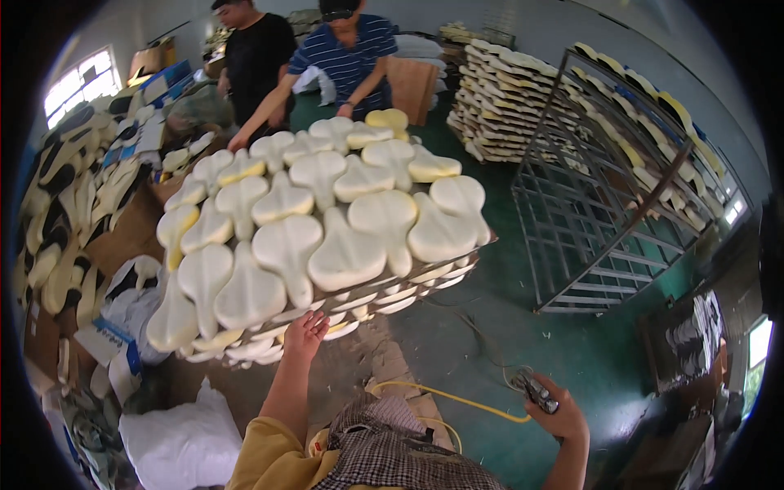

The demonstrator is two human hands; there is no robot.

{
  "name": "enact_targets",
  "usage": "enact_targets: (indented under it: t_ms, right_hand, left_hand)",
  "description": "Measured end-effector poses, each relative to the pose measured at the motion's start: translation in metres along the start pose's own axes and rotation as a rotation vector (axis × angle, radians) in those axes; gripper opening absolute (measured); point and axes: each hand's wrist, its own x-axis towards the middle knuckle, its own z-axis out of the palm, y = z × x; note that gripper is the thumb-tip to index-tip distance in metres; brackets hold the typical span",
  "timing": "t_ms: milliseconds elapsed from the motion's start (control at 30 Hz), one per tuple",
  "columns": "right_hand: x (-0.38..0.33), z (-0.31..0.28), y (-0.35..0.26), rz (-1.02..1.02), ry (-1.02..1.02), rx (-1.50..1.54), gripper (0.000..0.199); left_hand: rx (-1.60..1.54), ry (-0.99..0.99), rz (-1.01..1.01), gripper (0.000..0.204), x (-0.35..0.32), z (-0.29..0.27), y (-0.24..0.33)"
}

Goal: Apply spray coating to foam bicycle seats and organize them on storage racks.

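Foam saddle-shaped pads [347, 253], cream white with some yellowed ones, lie in rows with wide and narrow ends alternating. They rest on a layered rack [359, 292], with more pads showing beneath the top layer. My left hand [305, 332] is at the rack's near edge, palm up and fingers apart, holding nothing; whether it touches the edge I cannot tell. Lower right, away from the pads, my right hand [563, 412] is wrapped round a grey metal spray gun [536, 392]. A yellow hose [457, 398] runs up to that hand.
Two people stand beyond the pads; one, in a striped shirt [347, 61], reaches an arm toward them. A metal frame rack [604, 237] stands right, stacked pads [514, 102] behind it. A white sack [181, 441] sits lower left, near piled saddle parts [61, 196]. A thin cable crosses the floor.
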Motion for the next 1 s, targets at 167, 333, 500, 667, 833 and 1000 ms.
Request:
enact_targets:
  t_ms: [167,333,500,667,833,1000]
  right_hand:
    - [0.022,-0.013,0.032,0.210,0.165,0.019,0.056]
    - [0.058,-0.052,0.064,0.340,0.256,0.043,0.057]
    - [0.095,-0.070,0.071,0.223,0.333,0.030,0.051]
    - [0.113,-0.074,0.119,0.254,0.333,0.050,0.052]
    - [0.121,-0.108,0.160,0.254,0.348,0.131,0.054]
    - [0.098,-0.148,0.231,0.340,0.443,0.194,0.055]
  left_hand:
    - [-0.393,0.049,0.126,0.028,0.076,0.023,-0.014]
    - [-0.198,0.235,0.199,0.035,0.063,0.064,-0.035]
    - [-0.194,0.311,0.087,0.022,0.082,0.036,-0.013]
    - [-0.329,0.082,-0.008,0.023,0.046,0.127,-0.052]
    - [-0.317,0.271,0.116,0.043,0.055,0.230,-0.091]
    - [-0.239,0.012,0.186,0.036,0.059,0.340,-0.163]
